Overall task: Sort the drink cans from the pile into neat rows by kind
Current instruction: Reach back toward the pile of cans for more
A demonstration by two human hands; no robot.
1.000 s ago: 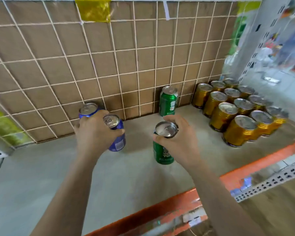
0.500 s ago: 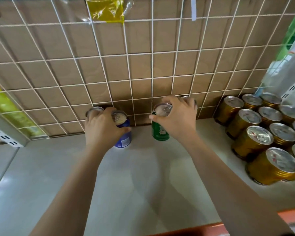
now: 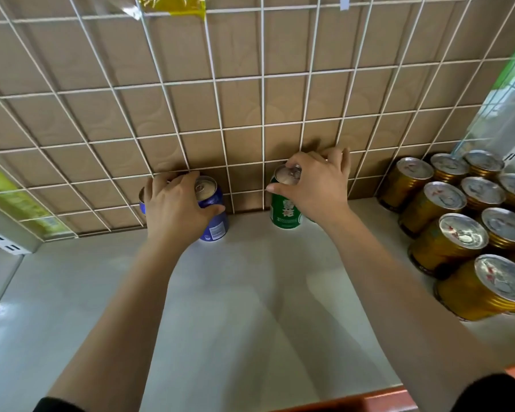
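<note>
While the left hand (image 3: pixel 173 209) grips blue cans (image 3: pixel 217 226), the right hand (image 3: pixel 315 188) clasps a green can (image 3: pixel 284 211) lettered in Chinese.

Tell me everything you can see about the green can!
The green can looks like metal, with a shiny silver lid, a pull tab, green sides and white characters above small white print. It stands upright on the pale shelf, at the back by the white wire grid. The right hand grips it from above, thumb on its left side, fingers over the rim. Its right side is hidden.
</note>
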